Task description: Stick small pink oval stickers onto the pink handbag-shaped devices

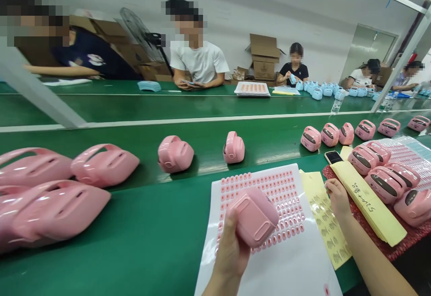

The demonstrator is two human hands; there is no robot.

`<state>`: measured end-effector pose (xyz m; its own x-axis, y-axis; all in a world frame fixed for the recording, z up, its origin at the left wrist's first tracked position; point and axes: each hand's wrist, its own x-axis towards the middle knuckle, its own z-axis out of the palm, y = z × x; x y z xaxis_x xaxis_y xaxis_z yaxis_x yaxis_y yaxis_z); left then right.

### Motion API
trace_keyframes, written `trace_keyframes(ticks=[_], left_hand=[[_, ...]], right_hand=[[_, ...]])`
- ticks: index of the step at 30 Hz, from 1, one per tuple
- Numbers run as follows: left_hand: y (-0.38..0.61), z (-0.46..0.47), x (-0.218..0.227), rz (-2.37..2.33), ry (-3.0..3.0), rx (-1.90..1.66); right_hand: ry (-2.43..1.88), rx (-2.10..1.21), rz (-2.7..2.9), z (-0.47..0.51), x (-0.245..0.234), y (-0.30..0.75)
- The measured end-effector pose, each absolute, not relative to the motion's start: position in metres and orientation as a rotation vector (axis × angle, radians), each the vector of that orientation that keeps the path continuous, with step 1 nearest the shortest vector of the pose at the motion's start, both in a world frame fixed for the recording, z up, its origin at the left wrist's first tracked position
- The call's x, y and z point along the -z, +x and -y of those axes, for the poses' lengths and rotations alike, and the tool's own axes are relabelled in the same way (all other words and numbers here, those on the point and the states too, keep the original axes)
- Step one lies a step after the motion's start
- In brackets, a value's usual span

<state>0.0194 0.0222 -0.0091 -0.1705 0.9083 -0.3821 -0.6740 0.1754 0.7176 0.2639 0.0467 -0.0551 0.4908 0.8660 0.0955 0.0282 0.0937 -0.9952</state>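
My left hand point(230, 251) grips a glossy pink plastic housing point(254, 217), held tilted above a white sheet point(286, 269) printed with rows of small pink-red stickers point(266, 201). The housing's underside faces me, and my palm hides part of it. My right hand point(338, 197) rests with bunched fingers at the edge of a yellow label sheet point(325, 224), beside a yellow paper strip with handwriting point(367, 201). Whether those fingers pinch a small label is hidden. Several finished pink devices point(384, 186) lie on a red mesh mat point(340, 237) to the right of that hand.
A green conveyor belt point(188, 143) carries pink housings point(175, 153) in a row, with larger ones point(50, 197) at the left. A phone point(333, 156) lies by the yellow strip. Co-workers point(195, 53) sit across the belt among blue devices point(316, 91) and cardboard boxes point(264, 58).
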Motion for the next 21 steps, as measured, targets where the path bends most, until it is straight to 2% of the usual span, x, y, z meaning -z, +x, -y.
trace_keyframes(ticks=[8,21], left_hand=[[0.040,-0.017,0.009,-1.005,0.407,-1.525],[0.042,-0.009,0.005,-1.007,0.372,-1.522]], right_hand=[[-1.080,-1.275,1.019,-0.023,-0.010,0.163],[-1.165,-1.296,1.142,-0.026,0.005,0.154]])
